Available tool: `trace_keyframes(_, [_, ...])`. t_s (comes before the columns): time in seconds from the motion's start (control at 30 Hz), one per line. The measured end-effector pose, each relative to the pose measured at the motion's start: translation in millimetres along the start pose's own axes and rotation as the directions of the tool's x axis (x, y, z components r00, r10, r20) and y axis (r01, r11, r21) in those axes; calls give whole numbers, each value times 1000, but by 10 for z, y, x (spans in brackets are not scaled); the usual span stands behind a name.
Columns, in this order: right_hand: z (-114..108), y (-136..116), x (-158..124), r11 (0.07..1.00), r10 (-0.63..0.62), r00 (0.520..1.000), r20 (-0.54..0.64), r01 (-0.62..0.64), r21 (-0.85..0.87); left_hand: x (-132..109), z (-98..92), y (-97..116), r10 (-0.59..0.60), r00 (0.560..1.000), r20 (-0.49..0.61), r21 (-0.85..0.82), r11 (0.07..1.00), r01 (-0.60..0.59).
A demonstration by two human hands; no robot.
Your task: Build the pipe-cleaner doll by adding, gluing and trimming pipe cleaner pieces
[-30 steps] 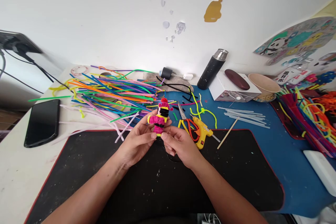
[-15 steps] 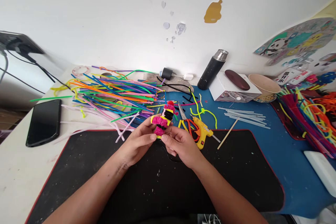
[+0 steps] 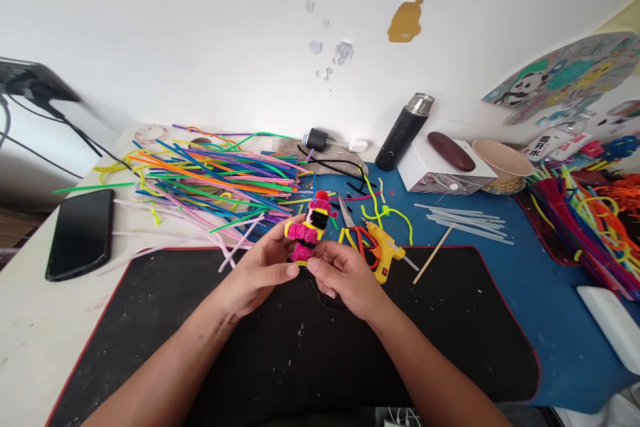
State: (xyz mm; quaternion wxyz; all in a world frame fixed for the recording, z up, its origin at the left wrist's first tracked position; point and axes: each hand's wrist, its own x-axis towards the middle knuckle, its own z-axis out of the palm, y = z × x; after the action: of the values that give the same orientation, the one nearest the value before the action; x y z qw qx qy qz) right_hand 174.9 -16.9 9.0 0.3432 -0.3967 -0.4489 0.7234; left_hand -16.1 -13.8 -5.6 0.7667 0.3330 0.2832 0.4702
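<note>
A small pipe-cleaner doll (image 3: pixel 306 233), magenta with yellow trim, black bands and a red top, is held upright above the black mat. My left hand (image 3: pixel 265 270) closes on its lower left side, thumb near the bottom edge. My right hand (image 3: pixel 345 273) pinches the lower right of the doll between thumb and fingers. Just beyond my right hand lie orange-handled pliers (image 3: pixel 345 210) and a yellow glue gun (image 3: pixel 387 250) with a clear stick in its back end.
Loose colored pipe cleaners (image 3: pixel 215 177) cover the back left, beside a black phone (image 3: pixel 80 233). Glue sticks (image 3: pixel 467 221) and a wooden stick (image 3: pixel 434 253) lie to the right. A black thermos (image 3: pixel 404 133), white box (image 3: pixel 445 173) and bowl (image 3: pixel 503 163) stand behind.
The doll has turned slightly and leans a little left in my fingers. My left thumb has shifted slightly. The view has drifted slightly.
</note>
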Motion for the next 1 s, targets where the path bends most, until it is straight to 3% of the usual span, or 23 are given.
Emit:
trace_keyframes(0.33, [-27,20,-1,999,11,1000,-17,-12,-44,6,-29,39,-3,999,-43,98,995,8])
trace_keyframes(1.0, [3,4,23,999,14,1000,-12,-14,-32,-4,-51,19,-26,999,-45,30,999,28])
